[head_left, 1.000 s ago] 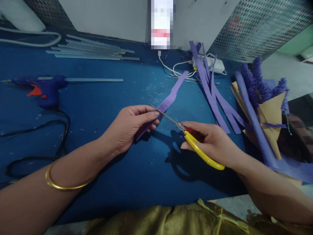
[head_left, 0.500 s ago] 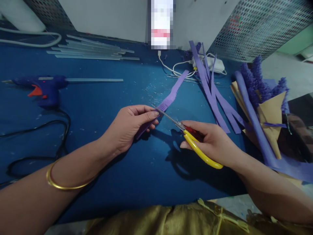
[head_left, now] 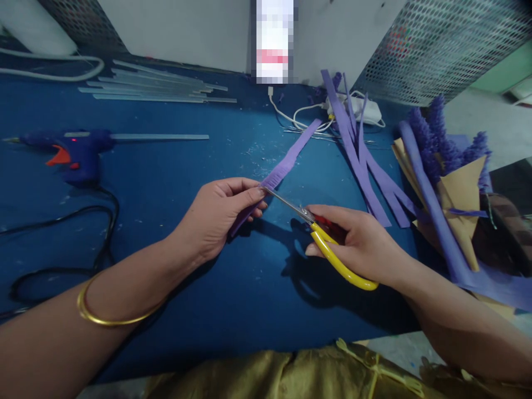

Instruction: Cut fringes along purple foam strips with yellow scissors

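Pinched between the thumb and fingers of my left hand (head_left: 226, 213) is a purple strip (head_left: 286, 162), its far end stretching up and right over the blue table. Fine cuts line the strip's edge just beyond my fingertips. My right hand (head_left: 357, 235) holds scissors (head_left: 343, 269) with yellow and red handles. The scissor blades point up and left, their tips at the strip beside my left thumb. How far the blades are apart is too small to tell.
A blue glue gun (head_left: 85, 155) with its cable lies left, below clear glue sticks (head_left: 153, 86). Further purple strips (head_left: 353, 141) and a white charger (head_left: 368, 111) lie back right. A wrapped purple bouquet (head_left: 461, 188) is at right. A lit phone (head_left: 272, 41) stands at the back.
My left hand and the strip have shifted slightly left. The scissor tips no longer stick out past the strip, and the yellow handle has dropped a little.
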`<state>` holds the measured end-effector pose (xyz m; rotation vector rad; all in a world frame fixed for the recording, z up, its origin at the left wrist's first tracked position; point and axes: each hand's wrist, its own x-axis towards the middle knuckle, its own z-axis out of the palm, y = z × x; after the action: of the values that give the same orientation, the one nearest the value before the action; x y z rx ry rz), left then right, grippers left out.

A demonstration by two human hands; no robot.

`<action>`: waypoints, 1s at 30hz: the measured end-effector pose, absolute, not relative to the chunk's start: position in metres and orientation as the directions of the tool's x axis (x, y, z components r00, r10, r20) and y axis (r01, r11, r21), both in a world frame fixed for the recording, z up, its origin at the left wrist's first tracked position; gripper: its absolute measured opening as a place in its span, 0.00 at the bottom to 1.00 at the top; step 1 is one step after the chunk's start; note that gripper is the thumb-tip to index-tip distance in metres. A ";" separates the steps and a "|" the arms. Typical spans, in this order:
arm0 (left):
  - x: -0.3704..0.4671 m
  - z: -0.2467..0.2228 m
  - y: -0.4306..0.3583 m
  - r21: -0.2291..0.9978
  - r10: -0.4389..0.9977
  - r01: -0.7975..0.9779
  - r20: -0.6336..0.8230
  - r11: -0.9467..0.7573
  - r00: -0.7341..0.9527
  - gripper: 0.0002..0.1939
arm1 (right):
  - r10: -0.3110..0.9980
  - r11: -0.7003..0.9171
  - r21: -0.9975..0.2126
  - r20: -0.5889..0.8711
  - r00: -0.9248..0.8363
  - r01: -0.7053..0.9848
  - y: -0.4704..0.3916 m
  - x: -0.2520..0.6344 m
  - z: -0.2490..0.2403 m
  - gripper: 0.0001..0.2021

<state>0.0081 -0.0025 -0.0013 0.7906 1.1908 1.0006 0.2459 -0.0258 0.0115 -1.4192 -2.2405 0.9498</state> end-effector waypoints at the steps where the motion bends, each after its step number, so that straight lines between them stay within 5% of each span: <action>1: 0.008 -0.001 -0.003 0.906 0.928 -0.202 -0.365 0.372 0.072 0.07 | 0.886 0.281 -0.692 -0.079 -0.457 0.665 -0.026 0.246 0.011 0.23; 30: 0.008 0.001 -0.004 0.893 0.917 -0.211 -0.386 0.398 0.100 0.08 | 0.870 0.219 -0.756 -0.135 -0.474 0.617 -0.028 0.251 0.006 0.25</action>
<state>0.0079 -0.0037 0.0006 0.7751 1.1685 0.9704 0.2508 -0.0277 0.0059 -1.3898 -2.1811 1.1189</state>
